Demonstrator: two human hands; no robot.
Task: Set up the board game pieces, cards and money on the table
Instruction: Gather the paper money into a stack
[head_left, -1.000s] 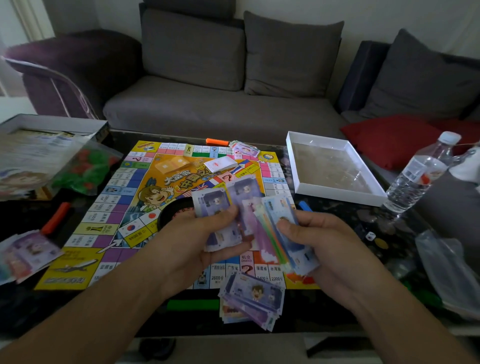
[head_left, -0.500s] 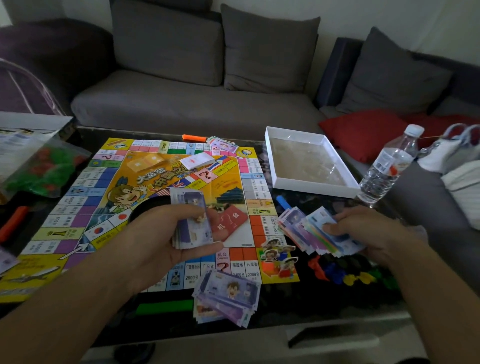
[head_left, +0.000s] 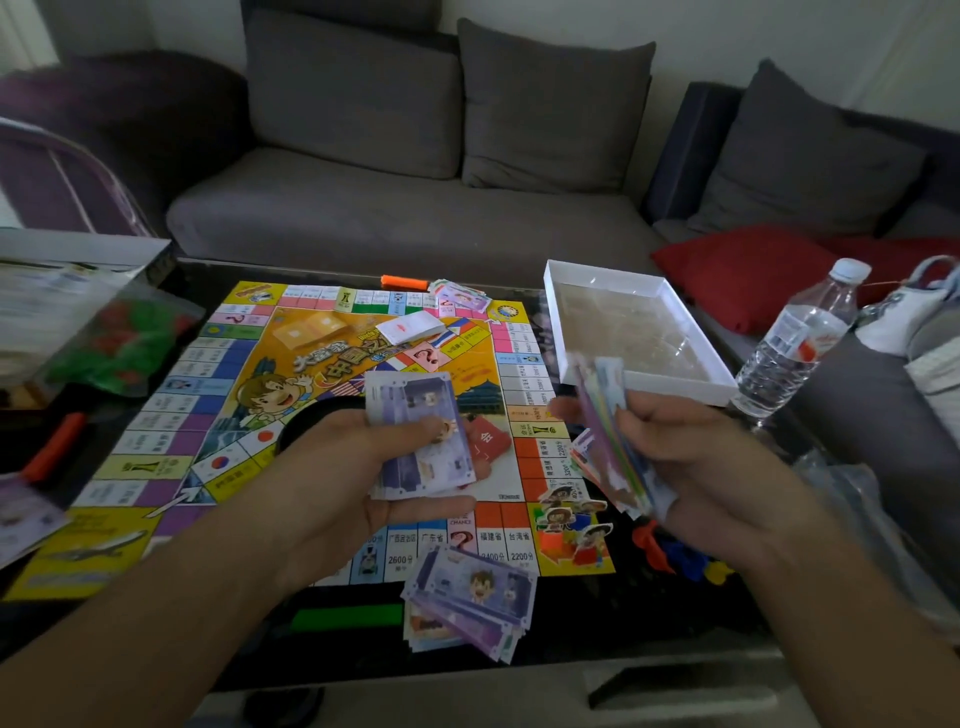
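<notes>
With the left hand (head_left: 363, 467) gripping purple notes (head_left: 415, 431) and the right hand (head_left: 691, 462) pinching mixed notes (head_left: 608, 441), deal squarely onto the near pile (head_left: 472, 597), keeping denominations separate.

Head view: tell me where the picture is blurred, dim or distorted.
Head view: dim room light overall; motion blur smears the notes in the right hand and the bag at far left; the board print near centre reads sharper; wide-angle bending curves the sofa and table edge.
</notes>
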